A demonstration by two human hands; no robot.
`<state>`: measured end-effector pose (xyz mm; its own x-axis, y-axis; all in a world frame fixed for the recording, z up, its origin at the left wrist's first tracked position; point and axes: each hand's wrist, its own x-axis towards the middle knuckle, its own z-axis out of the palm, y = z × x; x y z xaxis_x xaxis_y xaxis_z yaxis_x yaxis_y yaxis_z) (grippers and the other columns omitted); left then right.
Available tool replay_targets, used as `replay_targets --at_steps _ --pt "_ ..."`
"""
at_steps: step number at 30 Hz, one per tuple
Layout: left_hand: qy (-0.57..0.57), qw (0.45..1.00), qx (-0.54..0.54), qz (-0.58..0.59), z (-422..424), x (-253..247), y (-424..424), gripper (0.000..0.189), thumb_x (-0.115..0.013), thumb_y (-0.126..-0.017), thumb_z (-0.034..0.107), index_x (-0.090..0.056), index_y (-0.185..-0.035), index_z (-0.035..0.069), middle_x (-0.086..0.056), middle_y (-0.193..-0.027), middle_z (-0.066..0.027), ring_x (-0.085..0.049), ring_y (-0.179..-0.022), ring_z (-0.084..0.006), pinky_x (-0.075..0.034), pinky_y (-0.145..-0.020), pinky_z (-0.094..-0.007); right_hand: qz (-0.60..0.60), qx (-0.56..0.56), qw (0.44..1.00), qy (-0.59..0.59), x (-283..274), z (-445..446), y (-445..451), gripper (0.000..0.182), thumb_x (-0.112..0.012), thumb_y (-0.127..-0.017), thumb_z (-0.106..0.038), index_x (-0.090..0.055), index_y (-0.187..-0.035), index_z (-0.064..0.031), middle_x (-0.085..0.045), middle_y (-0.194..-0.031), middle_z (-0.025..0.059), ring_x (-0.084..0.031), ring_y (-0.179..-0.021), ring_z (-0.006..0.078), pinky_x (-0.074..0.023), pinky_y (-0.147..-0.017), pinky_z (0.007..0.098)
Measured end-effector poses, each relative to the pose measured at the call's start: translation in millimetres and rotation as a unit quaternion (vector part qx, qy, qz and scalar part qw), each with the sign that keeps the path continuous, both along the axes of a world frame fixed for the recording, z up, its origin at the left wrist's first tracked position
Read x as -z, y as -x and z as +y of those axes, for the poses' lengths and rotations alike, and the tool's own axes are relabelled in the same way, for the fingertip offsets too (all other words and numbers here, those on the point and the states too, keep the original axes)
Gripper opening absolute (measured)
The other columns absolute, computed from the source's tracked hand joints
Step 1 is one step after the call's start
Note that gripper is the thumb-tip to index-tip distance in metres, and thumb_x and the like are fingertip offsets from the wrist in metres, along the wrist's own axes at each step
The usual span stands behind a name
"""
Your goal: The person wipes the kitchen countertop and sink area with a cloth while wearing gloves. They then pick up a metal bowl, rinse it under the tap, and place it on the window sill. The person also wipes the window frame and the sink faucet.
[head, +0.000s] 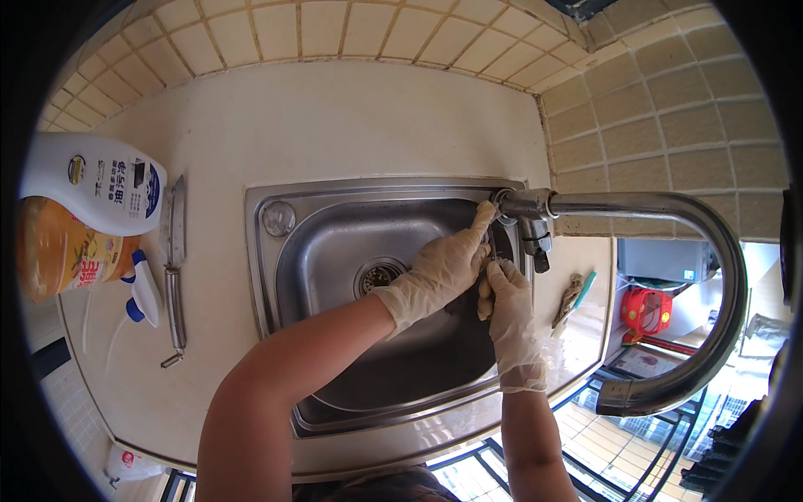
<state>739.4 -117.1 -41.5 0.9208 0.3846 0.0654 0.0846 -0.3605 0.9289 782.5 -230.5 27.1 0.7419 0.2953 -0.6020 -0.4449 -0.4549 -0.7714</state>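
Observation:
Both my hands wear pale translucent gloves and meet at the right side of a stainless steel sink (401, 376). My left hand (445, 267) has its index finger stretched to the base of the metal faucet (527, 204). Its other fingers curl near a small, thin dark item by the basin's right wall, too hidden to name. My right hand (511, 320) has its fingertips pinched together at that same item, just below the left hand. The drain strainer (379, 277) shows to the left of my left wrist.
A cleaver-like knife (175, 251), a white spray head (144, 288), a white bottle (94, 182) and an orange bottle (75, 248) lie at the left. The curved spout (731, 270) reaches over the right side. A turquoise-handled brush (584, 288) lies right of the sink.

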Motion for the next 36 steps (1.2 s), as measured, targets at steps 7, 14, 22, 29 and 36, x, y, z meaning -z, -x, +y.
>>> replay_targets --at_steps 7,14,22,29,36 --pt "-0.019 0.999 -0.007 -0.026 12 -4 -6 0.069 -0.052 -0.087 0.012 -0.017 -0.148 0.013 -0.063 -0.098 -0.0187 -0.063 -0.083 -0.0358 -0.051 -0.071 -0.0413 -0.070 0.047 0.996 -0.022 -4 20 -2 0.016 -0.052 -0.094 -0.017 -0.057 -0.099 -0.0020 -0.052 -0.067 0.0021 -0.044 -0.044 0.0106 -0.0379 -0.039 0.0234" --pt "0.020 0.996 0.036 0.077 19 -16 -4 0.072 -0.047 -0.088 0.007 -0.017 -0.149 0.031 -0.059 -0.080 -0.0113 -0.058 -0.069 -0.0253 -0.049 -0.071 -0.0354 0.083 0.119 0.980 -0.135 -15 34 2 0.015 -0.053 -0.095 -0.017 -0.057 -0.099 -0.0028 -0.053 -0.071 0.0004 -0.046 -0.050 0.0092 -0.0426 -0.044 0.0250" --pt "0.006 0.995 0.086 0.051 45 -23 -28 0.064 -0.053 -0.090 0.012 -0.026 -0.147 0.023 -0.064 -0.098 -0.0166 -0.063 -0.081 -0.0291 -0.050 -0.073 -0.0368 0.121 0.184 0.955 -0.196 -8 45 -8 0.013 -0.048 -0.097 -0.016 -0.057 -0.100 -0.0058 -0.050 -0.071 -0.0019 -0.039 -0.051 0.0077 -0.0340 -0.043 0.0222" --pt "0.017 0.988 0.118 0.098 49 -33 -24 0.057 -0.050 -0.091 0.015 -0.031 -0.145 0.017 -0.065 -0.094 -0.0192 -0.064 -0.080 -0.0307 -0.050 -0.074 -0.0372 0.153 0.191 0.950 -0.194 -11 41 -11 0.015 -0.046 -0.097 -0.015 -0.057 -0.101 -0.0057 -0.049 -0.070 -0.0036 -0.035 -0.049 0.0061 -0.0303 -0.042 0.0198" --pt "-0.056 0.986 0.106 0.120 52 -26 -30 0.064 -0.050 -0.089 0.022 -0.023 -0.147 0.023 -0.066 -0.096 -0.0185 -0.064 -0.085 -0.0367 -0.051 -0.076 -0.0434 0.134 0.190 0.956 -0.180 -7 47 -13 0.016 -0.047 -0.097 -0.016 -0.058 -0.102 -0.0062 -0.048 -0.069 -0.0039 -0.033 -0.048 0.0049 -0.0258 -0.041 0.0213"
